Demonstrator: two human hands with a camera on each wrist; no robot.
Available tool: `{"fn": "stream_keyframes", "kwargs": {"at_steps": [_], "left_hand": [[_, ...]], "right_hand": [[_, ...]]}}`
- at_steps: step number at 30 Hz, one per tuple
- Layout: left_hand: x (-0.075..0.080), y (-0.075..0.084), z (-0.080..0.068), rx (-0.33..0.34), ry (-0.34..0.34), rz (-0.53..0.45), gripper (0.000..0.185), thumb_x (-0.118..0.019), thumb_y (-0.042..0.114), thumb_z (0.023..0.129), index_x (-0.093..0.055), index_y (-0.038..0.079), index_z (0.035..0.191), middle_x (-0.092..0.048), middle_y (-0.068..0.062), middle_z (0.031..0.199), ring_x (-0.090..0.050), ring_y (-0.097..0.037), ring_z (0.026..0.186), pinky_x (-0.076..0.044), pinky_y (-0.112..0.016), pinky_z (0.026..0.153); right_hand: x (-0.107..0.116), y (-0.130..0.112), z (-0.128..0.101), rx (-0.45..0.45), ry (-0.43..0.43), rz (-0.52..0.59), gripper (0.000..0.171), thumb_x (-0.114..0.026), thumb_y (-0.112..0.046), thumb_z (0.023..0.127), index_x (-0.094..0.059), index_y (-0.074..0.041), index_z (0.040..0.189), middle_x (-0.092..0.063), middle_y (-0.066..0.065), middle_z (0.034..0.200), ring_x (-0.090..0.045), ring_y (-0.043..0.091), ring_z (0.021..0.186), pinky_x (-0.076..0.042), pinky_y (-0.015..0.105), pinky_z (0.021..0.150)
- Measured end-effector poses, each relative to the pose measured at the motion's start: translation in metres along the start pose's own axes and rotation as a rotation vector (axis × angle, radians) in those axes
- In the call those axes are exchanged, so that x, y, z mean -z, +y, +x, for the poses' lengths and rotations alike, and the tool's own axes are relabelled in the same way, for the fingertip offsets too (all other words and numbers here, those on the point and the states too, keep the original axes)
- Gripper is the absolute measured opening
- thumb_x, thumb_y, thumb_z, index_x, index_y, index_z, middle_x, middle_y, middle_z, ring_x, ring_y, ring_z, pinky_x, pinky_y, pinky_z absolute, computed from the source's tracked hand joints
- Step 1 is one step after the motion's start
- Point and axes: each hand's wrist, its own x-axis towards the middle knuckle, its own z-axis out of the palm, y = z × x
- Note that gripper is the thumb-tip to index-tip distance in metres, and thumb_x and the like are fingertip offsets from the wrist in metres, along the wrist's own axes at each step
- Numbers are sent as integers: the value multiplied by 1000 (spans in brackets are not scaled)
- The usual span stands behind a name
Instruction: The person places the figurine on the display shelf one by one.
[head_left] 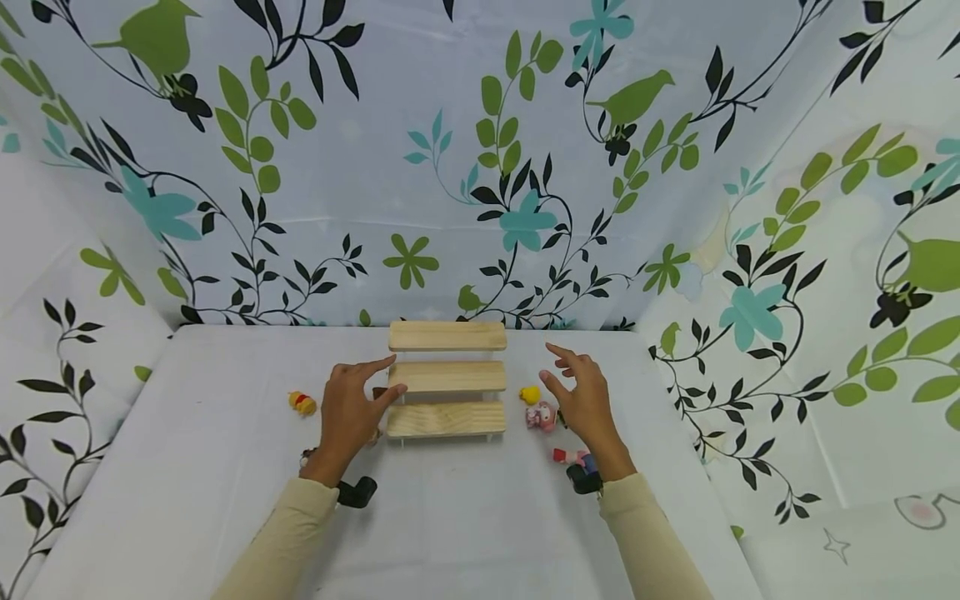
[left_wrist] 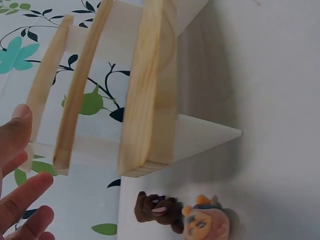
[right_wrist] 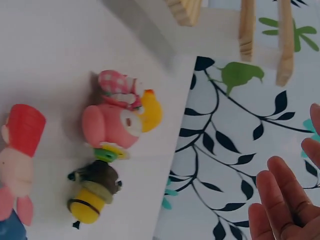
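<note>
A three-tier wooden step shelf (head_left: pixel 447 377) with white side supports stands upright at the table's far side. My left hand (head_left: pixel 348 408) is at its left end, thumb and index finger spread, fingertips right at the ends of the upper boards. In the left wrist view those fingers (left_wrist: pixel 30 192) are extended beside the boards. My right hand (head_left: pixel 588 404) hovers to the right of the shelf, apart from it, fingers loosely bent and holding nothing. Below the right hand lie a pink figurine (right_wrist: pixel 110 125), a yellow one (head_left: pixel 529 395) and a yellow-and-dark one (right_wrist: pixel 92 197).
A red-and-yellow bear figurine (head_left: pixel 302 403) lies left of the left hand. A brown figurine (left_wrist: pixel 157 210) and an orange-eared one (left_wrist: pixel 205 222) sit by the shelf's left end. A red-topped figurine (right_wrist: pixel 25 130) lies nearer on the right. Leaf-patterned cloth (head_left: pixel 450 167) hangs behind the white table (head_left: pixel 450 525).
</note>
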Motion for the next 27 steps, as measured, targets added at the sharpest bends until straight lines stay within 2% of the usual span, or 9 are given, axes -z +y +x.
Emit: {"fn": "stream_keyframes", "kwargs": {"at_steps": [4, 12, 20, 27], "left_hand": [[-6, -5, -2, 18, 1, -8, 54, -91, 28, 85, -75, 16, 135, -77, -18, 128, -61, -40, 107, -47, -56, 88], [-11, -9, -1, 7, 36, -5, 50, -93, 25, 82, -79, 14, 129, -79, -17, 121, -61, -40, 100, -45, -55, 86], [-13, -17, -3, 45, 26, 9, 46, -93, 27, 82, -81, 17, 125, -80, -13, 120, -61, -36, 99, -46, -53, 85], [-14, -19, -1, 28, 28, 22, 45, -92, 31, 82, -82, 18, 124, -81, -12, 118, -61, -35, 98, -49, -49, 76]], "right_hand": [[-9, 11, 3, -38, -36, 11, 52, -76, -30, 101, -61, -30, 150, -68, 15, 124, -61, 33, 114, -50, 51, 100], [-32, 32, 15, -124, -164, 4, 51, -81, -26, 97, -66, -28, 145, -67, 14, 124, -65, 33, 115, -56, 50, 98], [-49, 39, 27, -146, -262, -100, 43, -85, -21, 93, -74, -19, 135, -68, 14, 118, -67, 31, 106, -57, 46, 92], [-58, 47, 33, -143, -282, -123, 34, -87, -17, 91, -80, -15, 124, -66, 14, 112, -65, 26, 99, -55, 44, 86]]}}
